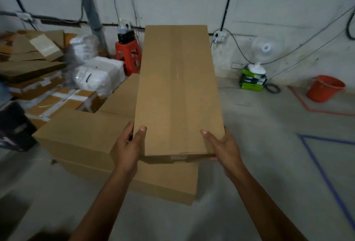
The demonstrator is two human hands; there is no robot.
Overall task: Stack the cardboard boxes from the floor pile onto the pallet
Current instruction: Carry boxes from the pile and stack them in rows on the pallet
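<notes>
The long box [178, 90] is plain tan cardboard with a faintly shinier strip of tape down its middle; the stacked boxes [80, 131] are the same tan. I can see a red-orange stool [127, 58], white sacks [96, 75], a white fan [264, 50], a green-and-black carton [253, 81] and an orange bucket [324, 88]. The floor [249, 144] is grey, marked with a blue tape line [322, 171] and an orange-red tape line [307, 106]. Black cables [227, 0] cross the white wall [172, 0].

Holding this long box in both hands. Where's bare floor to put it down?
Bare floor lies right of the box, between the green carton, the bucket and the blue tape. Another bare strip runs near you, below the stacked boxes. The left is crowded: those boxes, taped parcels, white bags, red stool.
</notes>
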